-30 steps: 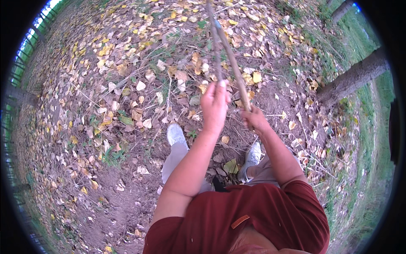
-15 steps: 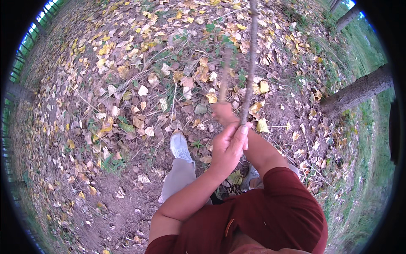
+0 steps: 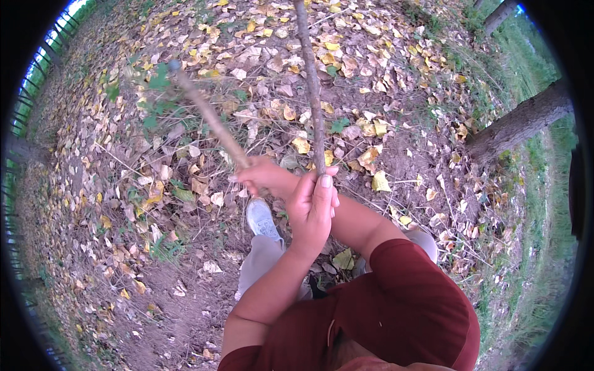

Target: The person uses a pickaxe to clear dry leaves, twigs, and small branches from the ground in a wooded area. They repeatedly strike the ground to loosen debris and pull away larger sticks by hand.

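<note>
My left hand (image 3: 312, 207) is closed around the lower end of a long, thin grey-brown stick (image 3: 312, 93), thumb along its near side. The stick points away from me, past the top edge of the view. Beneath my left wrist my right forearm crosses over to the left. My right hand (image 3: 263, 176) is wrapped round a shorter, lighter brown stick (image 3: 213, 120), smeared by motion and slanting to the far left. Its far tip looks bluish-grey. Green leaves (image 3: 158, 80) show around that tip; whether they grow on it, I cannot tell.
Dry yellow and brown leaves (image 3: 371, 154) cover bare soil and sparse grass. A tree trunk (image 3: 523, 127) leans in from the right, another (image 3: 500, 15) behind it. My light shoe (image 3: 261, 217) stands below my right hand. A row of dark uprights (image 3: 25, 99) runs along the far left.
My right hand has swung left with its stick, which now slants left instead of pointing straight away. My left hand and the long stick have shifted a little left, the stick's far end tilting left.
</note>
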`<state>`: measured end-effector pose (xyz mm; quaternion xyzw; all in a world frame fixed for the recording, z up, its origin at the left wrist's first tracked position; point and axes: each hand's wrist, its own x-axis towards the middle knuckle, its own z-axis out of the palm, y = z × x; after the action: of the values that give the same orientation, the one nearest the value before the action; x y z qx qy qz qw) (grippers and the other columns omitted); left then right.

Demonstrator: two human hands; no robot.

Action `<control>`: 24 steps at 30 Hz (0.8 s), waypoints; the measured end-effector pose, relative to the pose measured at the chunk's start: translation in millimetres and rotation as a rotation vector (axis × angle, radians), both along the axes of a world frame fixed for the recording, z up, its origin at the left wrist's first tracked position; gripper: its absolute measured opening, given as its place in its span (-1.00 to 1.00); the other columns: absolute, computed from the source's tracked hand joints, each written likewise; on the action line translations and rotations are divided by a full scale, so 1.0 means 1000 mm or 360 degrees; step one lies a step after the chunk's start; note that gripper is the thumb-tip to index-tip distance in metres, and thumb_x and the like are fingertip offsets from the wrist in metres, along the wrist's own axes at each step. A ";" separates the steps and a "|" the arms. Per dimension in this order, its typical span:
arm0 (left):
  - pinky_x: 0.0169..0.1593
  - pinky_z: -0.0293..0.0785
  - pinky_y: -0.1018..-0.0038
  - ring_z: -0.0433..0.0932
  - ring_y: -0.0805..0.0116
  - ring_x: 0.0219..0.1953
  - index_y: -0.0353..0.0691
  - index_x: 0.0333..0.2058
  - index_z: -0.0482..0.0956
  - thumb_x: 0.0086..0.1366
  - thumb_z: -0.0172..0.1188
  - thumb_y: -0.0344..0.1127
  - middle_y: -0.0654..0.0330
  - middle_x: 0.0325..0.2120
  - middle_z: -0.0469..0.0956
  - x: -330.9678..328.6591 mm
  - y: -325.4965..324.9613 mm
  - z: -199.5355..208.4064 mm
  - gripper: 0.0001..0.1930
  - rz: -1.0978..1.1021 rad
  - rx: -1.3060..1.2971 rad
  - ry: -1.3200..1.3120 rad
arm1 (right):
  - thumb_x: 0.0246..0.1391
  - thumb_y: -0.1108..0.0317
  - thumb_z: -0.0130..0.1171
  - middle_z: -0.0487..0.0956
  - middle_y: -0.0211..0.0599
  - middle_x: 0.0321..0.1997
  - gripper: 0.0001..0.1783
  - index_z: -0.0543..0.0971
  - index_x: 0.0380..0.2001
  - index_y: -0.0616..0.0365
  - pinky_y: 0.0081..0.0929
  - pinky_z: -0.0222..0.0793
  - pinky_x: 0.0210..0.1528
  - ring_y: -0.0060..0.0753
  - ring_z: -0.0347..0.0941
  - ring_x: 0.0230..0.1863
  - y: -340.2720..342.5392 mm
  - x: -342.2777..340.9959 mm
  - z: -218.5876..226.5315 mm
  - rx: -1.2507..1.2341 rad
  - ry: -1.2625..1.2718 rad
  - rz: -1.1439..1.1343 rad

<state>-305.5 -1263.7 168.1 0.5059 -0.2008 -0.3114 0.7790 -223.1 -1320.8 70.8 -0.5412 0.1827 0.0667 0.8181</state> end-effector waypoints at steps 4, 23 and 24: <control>-0.65 0.09 0.76 0.18 0.70 -0.72 -0.30 -0.25 0.42 0.32 -0.13 -0.24 0.35 -0.72 0.29 -0.005 -0.003 -0.003 -0.75 -0.0026 0.0010 -0.0034 | -0.08 0.31 0.16 0.35 -0.45 -0.74 -0.81 0.40 -0.55 0.18 -0.66 0.11 -0.82 -0.61 0.23 -0.82 -0.034 -0.065 -0.030 0.0148 -0.0191 -0.0430; -0.62 0.16 0.73 0.26 0.68 -0.66 -0.26 -0.25 0.48 0.28 -0.03 -0.24 0.40 -0.71 0.30 -0.052 -0.019 -0.010 -0.78 -0.0169 -0.0143 -0.0159 | 0.03 0.34 0.04 0.27 -0.51 -0.73 -0.85 0.32 -0.54 0.08 -0.61 0.14 -0.69 -0.57 0.17 -0.76 0.028 -0.188 -0.037 -0.0269 0.0122 -0.0810; -0.64 0.14 0.74 0.25 0.68 -0.67 -0.26 -0.24 0.47 0.28 -0.03 -0.23 0.39 -0.71 0.31 -0.049 -0.020 -0.011 -0.77 -0.0129 -0.0192 -0.0170 | 0.04 0.33 0.02 0.25 -0.54 -0.73 -0.85 0.31 -0.53 0.07 -0.61 0.13 -0.68 -0.59 0.15 -0.76 0.026 -0.168 -0.029 -0.0096 0.0150 -0.0655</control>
<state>-354.2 -1283.7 156.9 0.4655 -0.2806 -0.3027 0.7829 -390.9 -1294.6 41.4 -0.5129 0.3294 -0.0820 0.7885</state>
